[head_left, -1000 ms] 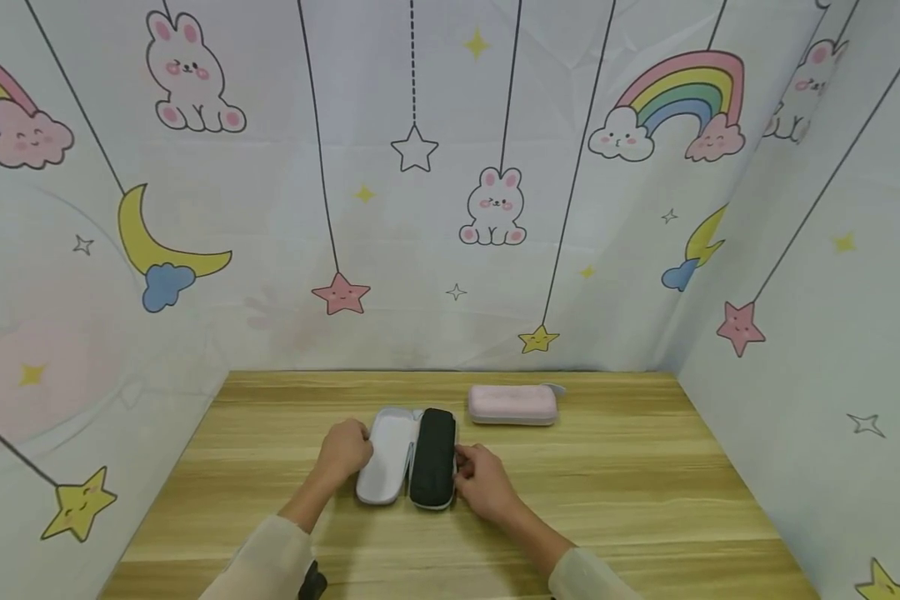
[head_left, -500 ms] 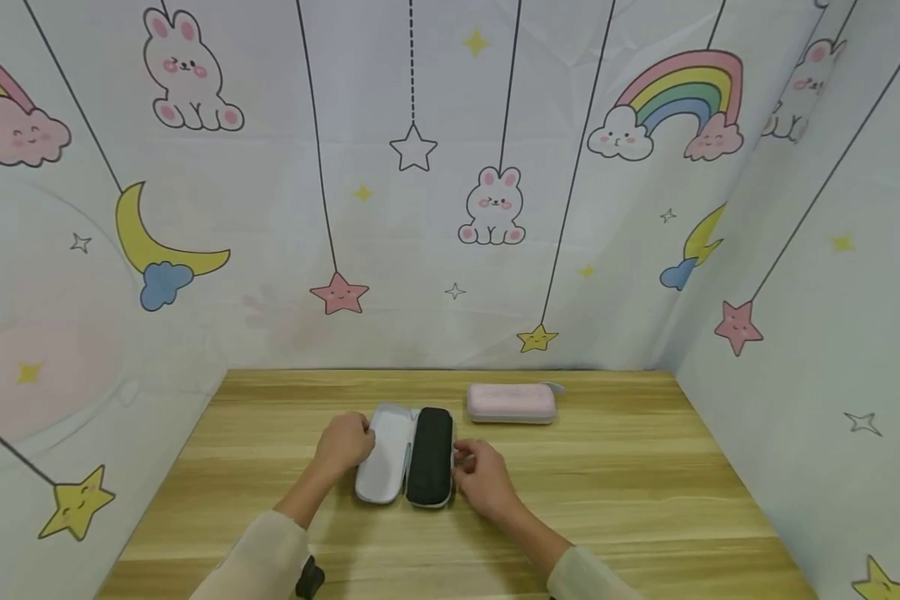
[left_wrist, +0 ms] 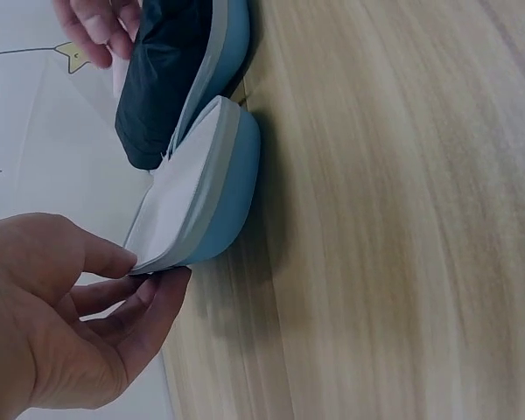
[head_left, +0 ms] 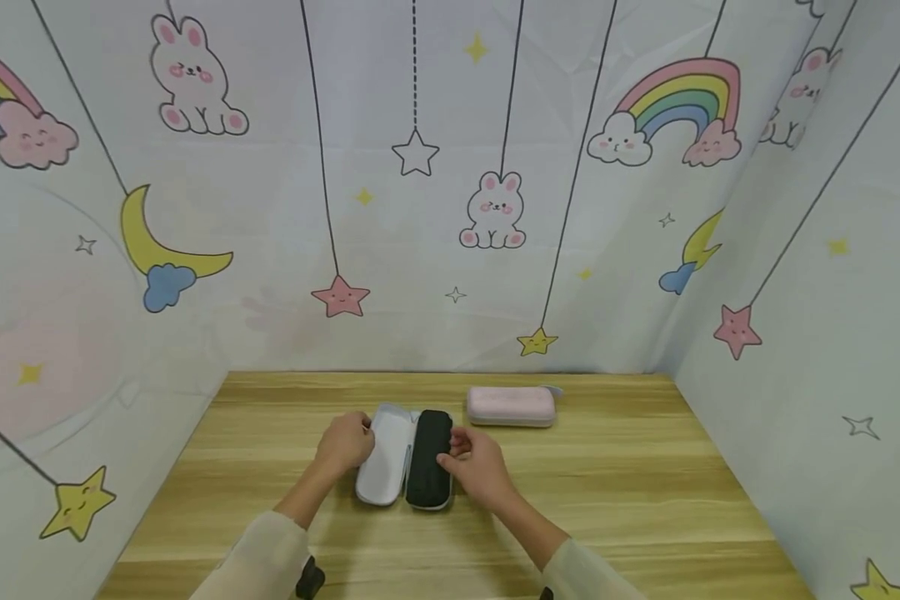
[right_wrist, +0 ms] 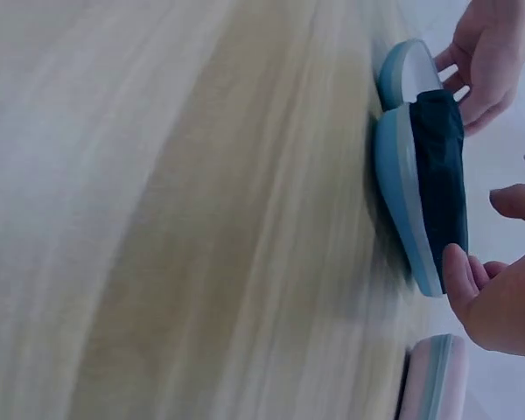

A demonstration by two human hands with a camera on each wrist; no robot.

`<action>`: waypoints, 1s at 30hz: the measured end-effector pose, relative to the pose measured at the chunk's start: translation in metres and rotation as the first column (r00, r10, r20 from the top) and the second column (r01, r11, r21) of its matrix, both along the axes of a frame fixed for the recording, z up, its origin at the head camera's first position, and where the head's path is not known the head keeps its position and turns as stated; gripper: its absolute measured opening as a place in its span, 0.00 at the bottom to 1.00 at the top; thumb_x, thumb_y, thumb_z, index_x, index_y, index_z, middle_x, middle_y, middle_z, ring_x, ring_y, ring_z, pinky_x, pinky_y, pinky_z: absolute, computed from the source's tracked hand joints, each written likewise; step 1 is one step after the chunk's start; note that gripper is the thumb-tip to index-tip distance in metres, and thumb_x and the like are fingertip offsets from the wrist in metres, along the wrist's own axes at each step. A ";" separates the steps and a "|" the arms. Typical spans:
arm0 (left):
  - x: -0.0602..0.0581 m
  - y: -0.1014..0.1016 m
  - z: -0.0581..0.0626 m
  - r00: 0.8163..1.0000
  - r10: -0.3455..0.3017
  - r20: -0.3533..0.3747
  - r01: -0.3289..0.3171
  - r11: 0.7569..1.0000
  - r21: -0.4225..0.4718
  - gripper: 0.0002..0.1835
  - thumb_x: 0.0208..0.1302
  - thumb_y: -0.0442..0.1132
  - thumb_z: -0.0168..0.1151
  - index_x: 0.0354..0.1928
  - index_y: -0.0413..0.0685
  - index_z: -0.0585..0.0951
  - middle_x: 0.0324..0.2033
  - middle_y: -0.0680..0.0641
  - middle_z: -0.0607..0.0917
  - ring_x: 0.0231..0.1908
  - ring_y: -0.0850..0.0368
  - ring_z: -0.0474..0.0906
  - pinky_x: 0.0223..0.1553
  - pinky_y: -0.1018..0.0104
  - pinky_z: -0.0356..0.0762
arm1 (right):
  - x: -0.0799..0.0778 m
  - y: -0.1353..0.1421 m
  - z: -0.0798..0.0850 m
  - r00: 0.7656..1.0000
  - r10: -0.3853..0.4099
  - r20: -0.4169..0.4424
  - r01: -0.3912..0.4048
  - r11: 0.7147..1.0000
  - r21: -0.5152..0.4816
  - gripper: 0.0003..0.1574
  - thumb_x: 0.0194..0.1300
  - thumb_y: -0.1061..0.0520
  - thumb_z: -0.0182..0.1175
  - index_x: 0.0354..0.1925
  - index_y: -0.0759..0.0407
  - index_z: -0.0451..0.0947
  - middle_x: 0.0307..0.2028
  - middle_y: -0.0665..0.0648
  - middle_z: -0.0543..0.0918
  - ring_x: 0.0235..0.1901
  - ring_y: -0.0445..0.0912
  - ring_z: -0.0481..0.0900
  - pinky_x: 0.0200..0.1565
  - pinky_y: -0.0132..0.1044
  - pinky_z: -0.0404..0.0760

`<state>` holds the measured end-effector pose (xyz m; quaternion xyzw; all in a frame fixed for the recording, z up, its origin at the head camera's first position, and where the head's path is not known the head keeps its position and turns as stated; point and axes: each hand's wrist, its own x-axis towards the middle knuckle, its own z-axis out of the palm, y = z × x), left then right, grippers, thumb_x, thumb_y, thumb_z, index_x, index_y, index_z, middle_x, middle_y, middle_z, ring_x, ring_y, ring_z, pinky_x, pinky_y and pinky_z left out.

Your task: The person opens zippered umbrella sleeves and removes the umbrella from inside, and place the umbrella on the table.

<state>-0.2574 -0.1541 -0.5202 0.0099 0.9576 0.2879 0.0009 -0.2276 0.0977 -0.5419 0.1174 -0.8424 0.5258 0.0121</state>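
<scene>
A light-blue zip case (head_left: 386,458) with a pale lining lies opened flat on the table, its two halves side by side. In its right half sits a dark bundle of thin folded fabric (head_left: 430,458), bulging above the rim. My left hand (head_left: 345,443) pinches the outer edge of the lid half; in the left wrist view the thumb (left_wrist: 109,255) lies on top and the fingers underneath. At the bundle's right side is my right hand (head_left: 483,471), thumb raised over the fabric, fingertips at the far right edge; the right wrist view shows thumb and fingers spread apart.
A closed pink case (head_left: 512,406) with a small grey tab lies behind and to the right, near the back edge of the wooden table (head_left: 607,483). A white printed curtain (head_left: 420,250) hangs behind and along both sides.
My right hand has shifted from the case's right rim up over the dark bundle, its thumb and fingers spreading apart. The left hand keeps its hold on the lid edge.
</scene>
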 end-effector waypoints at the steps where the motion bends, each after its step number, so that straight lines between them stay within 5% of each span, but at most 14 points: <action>1: 0.000 0.000 -0.001 1.000 -0.002 0.000 0.002 1.000 0.000 0.15 0.62 0.32 0.54 0.47 0.31 0.82 0.38 0.37 0.86 0.33 0.49 0.81 0.33 0.54 0.80 | -0.002 -0.001 0.002 1.000 0.002 0.005 -0.002 1.000 0.001 0.31 0.61 0.58 0.71 0.58 0.71 0.74 0.46 0.63 0.81 0.44 0.54 0.81 0.45 0.38 0.81; 11: 0.001 0.000 -0.005 1.000 -0.019 -0.003 0.019 1.000 0.013 0.15 0.63 0.32 0.54 0.46 0.29 0.82 0.36 0.39 0.86 0.34 0.49 0.81 0.35 0.55 0.81 | -0.014 -0.006 0.012 0.996 -0.006 0.092 0.003 0.999 0.036 0.40 0.58 0.51 0.74 0.62 0.69 0.71 0.51 0.62 0.80 0.48 0.53 0.81 0.49 0.44 0.81; 30: 0.003 0.001 -0.007 1.000 -0.023 0.005 0.023 0.998 0.054 0.16 0.64 0.29 0.52 0.49 0.25 0.80 0.38 0.35 0.85 0.30 0.52 0.80 0.29 0.60 0.80 | -0.016 -0.009 0.002 0.997 0.028 0.068 -0.042 0.977 0.208 0.51 0.51 0.45 0.78 0.63 0.70 0.68 0.55 0.66 0.77 0.51 0.57 0.78 0.51 0.50 0.79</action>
